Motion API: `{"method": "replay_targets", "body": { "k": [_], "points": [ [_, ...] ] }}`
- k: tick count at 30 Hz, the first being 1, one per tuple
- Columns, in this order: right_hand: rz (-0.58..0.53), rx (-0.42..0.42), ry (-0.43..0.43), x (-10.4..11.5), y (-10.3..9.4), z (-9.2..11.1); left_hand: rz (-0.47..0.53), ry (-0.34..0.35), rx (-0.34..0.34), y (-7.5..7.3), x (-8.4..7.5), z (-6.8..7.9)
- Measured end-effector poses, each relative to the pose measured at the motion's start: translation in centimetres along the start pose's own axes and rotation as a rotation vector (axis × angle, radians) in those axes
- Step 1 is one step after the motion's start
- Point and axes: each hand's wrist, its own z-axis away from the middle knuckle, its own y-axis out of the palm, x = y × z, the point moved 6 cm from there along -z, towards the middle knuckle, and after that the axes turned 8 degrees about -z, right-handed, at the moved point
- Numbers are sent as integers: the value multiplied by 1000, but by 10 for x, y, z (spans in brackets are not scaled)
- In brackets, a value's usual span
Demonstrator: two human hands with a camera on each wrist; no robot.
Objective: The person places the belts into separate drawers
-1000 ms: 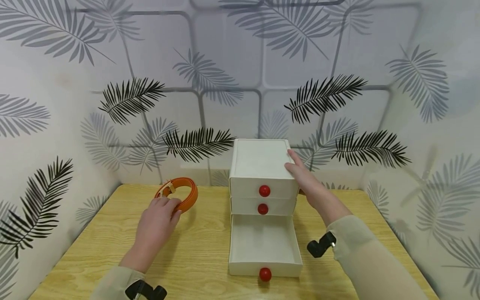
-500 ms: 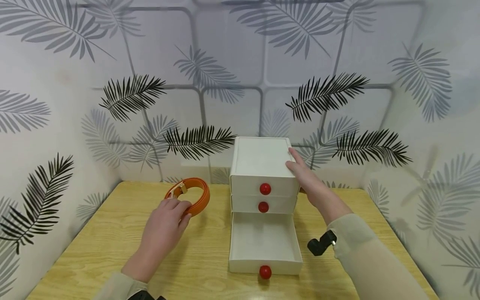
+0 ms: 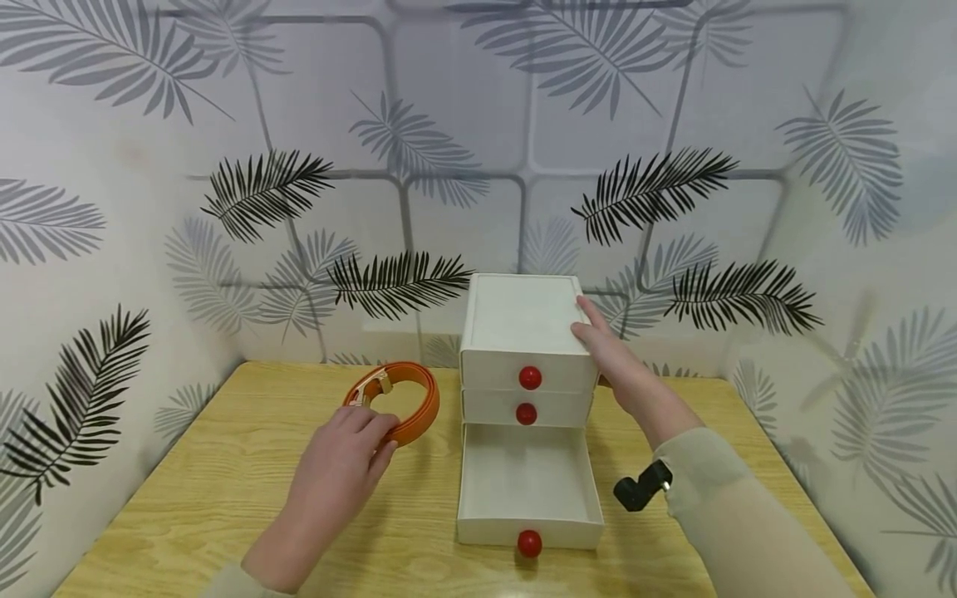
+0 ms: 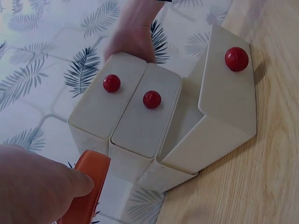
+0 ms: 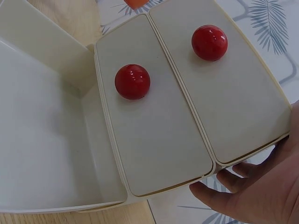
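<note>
My left hand (image 3: 340, 465) pinches a coiled orange belt (image 3: 423, 415) with a gold-coloured buckle (image 3: 371, 384), its thumb and fingers on the near side of the coil. The belt is held above the table, left of a white drawer cabinet (image 3: 527, 311). In the left wrist view, the thumb presses on the orange strap (image 4: 91, 184). My right hand (image 3: 620, 365) rests on the cabinet's upper right edge, with two digits on top. Seen from the right wrist, other fingers (image 5: 210, 195) lie against the cabinet's side. The bottom drawer (image 3: 527, 482) is pulled out, with nothing inside.
Two closed upper drawers have red round knobs (image 3: 530, 378); the bottom drawer's knob (image 3: 529, 544) points toward me. A wooden table (image 3: 224, 465) carries the cabinet. Leaf-patterned walls (image 3: 463, 124) enclose the back and both sides.
My left hand has carried the belt rightward, closer to the cabinet. The right hand stays on the cabinet edge, and the drawers have not moved.
</note>
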Motion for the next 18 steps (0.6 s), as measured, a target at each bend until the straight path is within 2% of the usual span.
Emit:
{"method": "replay_targets", "body": {
  "k": [18],
  "points": [
    [21, 6, -9, -2, 1, 0, 35, 67, 2, -18, -28, 11]
  ]
}}
